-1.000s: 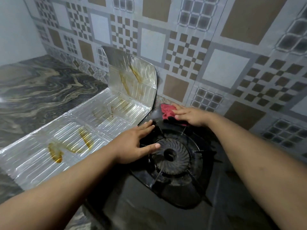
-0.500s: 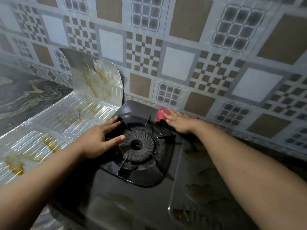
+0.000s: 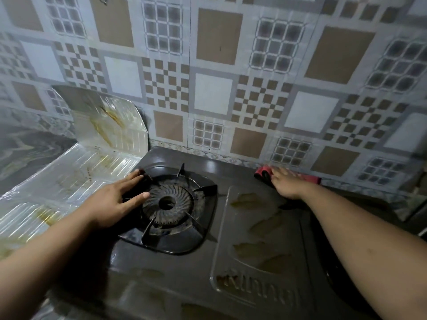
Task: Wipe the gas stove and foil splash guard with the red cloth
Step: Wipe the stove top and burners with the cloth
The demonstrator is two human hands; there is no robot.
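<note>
A dark gas stove (image 3: pixel 265 239) is being viewed from above. The burner's pan support (image 3: pixel 175 239) is being touched at its left edge by the left hand (image 3: pixel 115 202), fingers straight and released. Along the stove's far edge, the red cloth (image 3: pixel 263 172) is being pressed flat under the right hand (image 3: pixel 285 182). The stained foil splash guard (image 3: pixel 92 158) is being left untouched at the stove's left side.

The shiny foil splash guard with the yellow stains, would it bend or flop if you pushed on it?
Probably yes. The shiny ribbed foil splash guard looks thin and is already folded, one panel upright against the tiled wall, so it likely bends and dents easily. It seems light and, lying loose, might slide when pushed.
</note>
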